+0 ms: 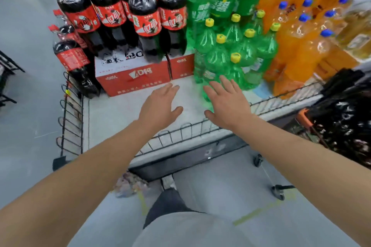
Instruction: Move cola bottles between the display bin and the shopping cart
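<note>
Large cola bottles [145,26] with red labels and red caps stand on red cartons [132,78] at the back left of the display bin [112,114]. Two more cola bottles [72,58] stand on the bin floor at its left edge. My left hand [159,106] reaches over the bin's bare white floor, fingers spread, holding nothing. My right hand [226,104] is beside it, also open and empty, just in front of the green bottles. Both hands are short of the cola. The shopping cart [305,118] shows only at the right, by its orange handle.
Green soda bottles [230,46] with yellow caps fill the bin's middle; orange soda bottles [301,46] with blue caps stand to the right. A low black wire rail [180,132] edges the bin. A dark patterned bag [345,114] sits in the cart. My leg and shoe are below.
</note>
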The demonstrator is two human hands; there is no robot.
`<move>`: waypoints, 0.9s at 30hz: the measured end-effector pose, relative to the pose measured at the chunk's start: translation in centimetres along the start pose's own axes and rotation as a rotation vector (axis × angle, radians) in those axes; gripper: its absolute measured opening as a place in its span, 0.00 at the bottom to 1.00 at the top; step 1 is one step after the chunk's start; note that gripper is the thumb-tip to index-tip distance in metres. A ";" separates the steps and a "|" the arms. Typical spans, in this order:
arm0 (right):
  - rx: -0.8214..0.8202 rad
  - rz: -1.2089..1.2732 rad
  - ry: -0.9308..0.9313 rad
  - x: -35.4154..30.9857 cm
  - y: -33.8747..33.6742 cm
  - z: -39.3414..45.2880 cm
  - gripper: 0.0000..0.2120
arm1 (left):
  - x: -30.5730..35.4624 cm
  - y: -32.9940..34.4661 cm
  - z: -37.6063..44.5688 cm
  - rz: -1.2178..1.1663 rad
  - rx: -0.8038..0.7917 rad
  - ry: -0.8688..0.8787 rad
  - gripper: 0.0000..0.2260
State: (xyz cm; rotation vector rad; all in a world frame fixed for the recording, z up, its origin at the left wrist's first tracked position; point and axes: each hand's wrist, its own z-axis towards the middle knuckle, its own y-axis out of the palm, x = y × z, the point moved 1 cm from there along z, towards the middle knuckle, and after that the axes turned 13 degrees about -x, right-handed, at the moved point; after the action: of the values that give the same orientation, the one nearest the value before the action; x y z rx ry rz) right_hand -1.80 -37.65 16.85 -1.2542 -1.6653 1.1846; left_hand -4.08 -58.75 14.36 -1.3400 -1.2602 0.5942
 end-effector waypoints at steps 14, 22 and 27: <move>-0.156 0.160 0.378 13.8 13.3 -23.7 0.38 | 23.3 14.1 -3.5 0.104 -0.248 0.366 0.33; -0.176 0.289 0.645 25.6 16.6 -31.6 0.36 | 38.2 18.1 2.2 0.142 -0.329 0.573 0.33; -0.165 0.332 0.752 35.3 18.0 -33.6 0.36 | 47.6 20.6 8.0 0.140 -0.351 0.656 0.33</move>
State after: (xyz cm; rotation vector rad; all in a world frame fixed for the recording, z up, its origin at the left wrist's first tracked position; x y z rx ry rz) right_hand 25.22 6.37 10.99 -1.8420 -1.0281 0.6141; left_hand 9.51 -8.33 8.84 -1.7381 -0.7488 -0.0023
